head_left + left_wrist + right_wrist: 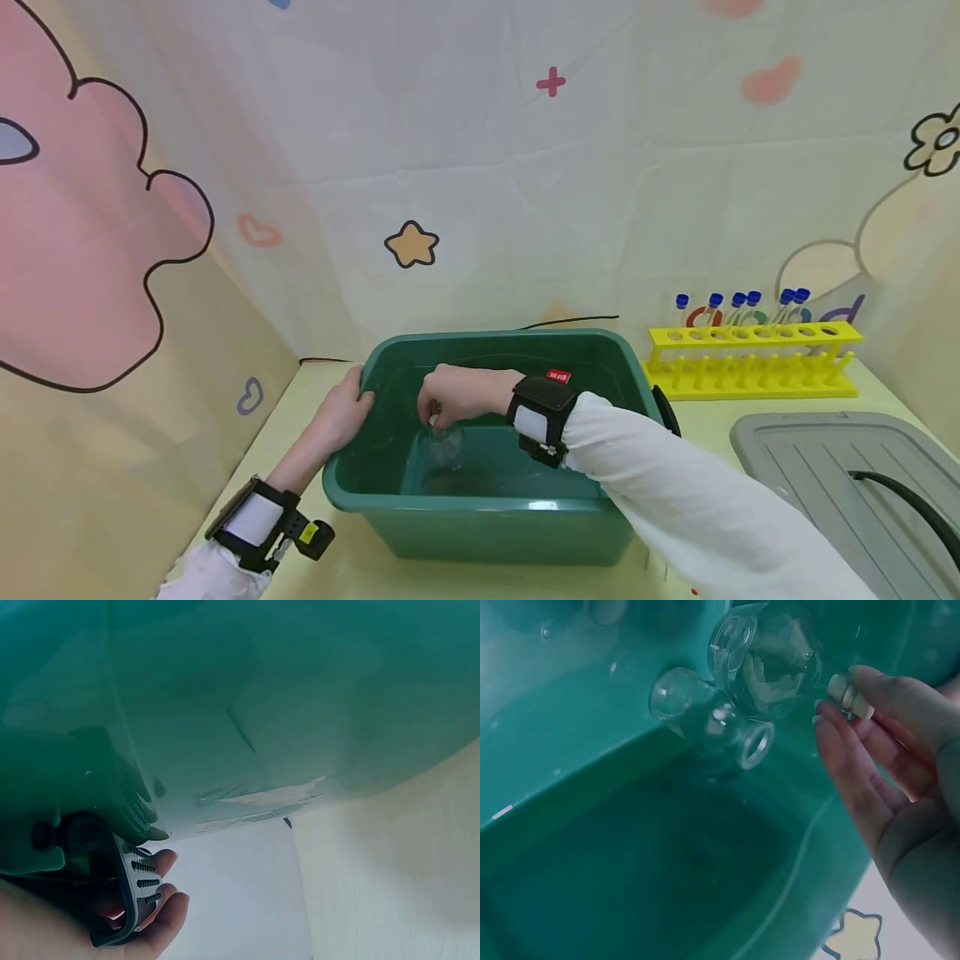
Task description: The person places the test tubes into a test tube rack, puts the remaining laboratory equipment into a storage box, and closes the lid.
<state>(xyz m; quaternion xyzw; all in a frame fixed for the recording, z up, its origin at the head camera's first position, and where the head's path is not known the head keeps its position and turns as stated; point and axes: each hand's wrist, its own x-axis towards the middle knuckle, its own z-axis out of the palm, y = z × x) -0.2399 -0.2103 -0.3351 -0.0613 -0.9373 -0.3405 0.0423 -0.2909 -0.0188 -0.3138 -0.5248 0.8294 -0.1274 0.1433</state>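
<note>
A deep green plastic tub (pixel 495 503) stands in front of me. My left hand (pixel 343 414) holds its left end, fingers curled round a black-and-grey handle (pixel 142 881) in the left wrist view. Inside the tub, my right hand (pixel 457 393) pinches a small pale stopper (pixel 850 696) between thumb and fingertips. Right by the stopper is a clear round glass flask (pixel 772 664), seen below the fingers in the head view. A smaller clear glass bottle (pixel 712 716) lies tilted beside it, its open mouth facing the tub's floor area.
Behind on the right stands a yellow test tube rack (pixel 753 385) with several blue-capped tubes (pixel 738 300). A grey lid (pixel 817 467) with a black handle lies on the table at right. A patterned cloth backdrop (pixel 480 192) hangs close behind the tub.
</note>
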